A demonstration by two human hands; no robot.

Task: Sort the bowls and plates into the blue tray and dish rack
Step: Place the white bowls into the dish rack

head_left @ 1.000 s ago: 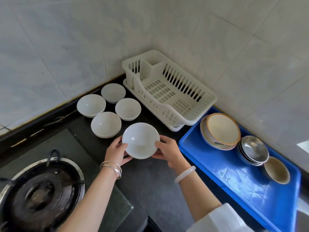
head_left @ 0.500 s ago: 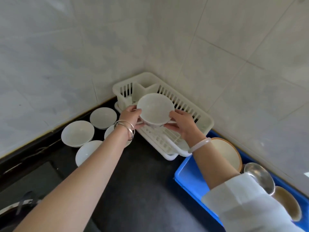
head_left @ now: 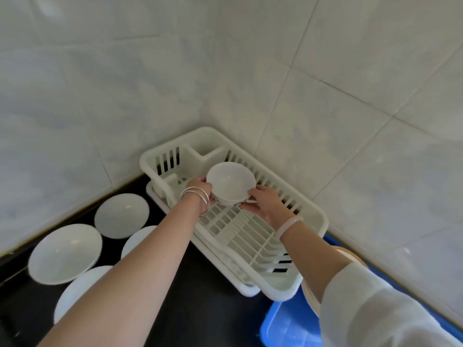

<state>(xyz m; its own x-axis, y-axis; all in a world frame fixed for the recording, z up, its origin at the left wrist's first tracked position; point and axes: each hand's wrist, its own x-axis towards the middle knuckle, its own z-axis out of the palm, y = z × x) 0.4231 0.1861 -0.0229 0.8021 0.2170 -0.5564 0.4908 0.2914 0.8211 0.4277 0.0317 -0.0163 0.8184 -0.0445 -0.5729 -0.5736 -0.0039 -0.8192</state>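
Observation:
A white bowl [head_left: 230,182] is held upright over the far end of the white dish rack [head_left: 310,221]. My left hand [head_left: 200,190] grips its left side and my right hand [head_left: 263,201] grips its right side near the base. Several more white bowls sit on the dark counter to the left, among them one [head_left: 122,215] by the wall and a larger one [head_left: 65,254] nearer me. The blue tray [head_left: 285,326] shows at the lower right, mostly hidden by my right sleeve.
Tiled walls meet in a corner right behind the rack. A tan-rimmed bowl [head_left: 350,255] in the tray peeks out beside my right forearm. The black counter [head_left: 213,309] lies between the bowls and the tray.
Both hands carried the bowl from the counter up and over to the rack, and it now sits deeper over the rack's far end. The view has tilted up toward the corner.

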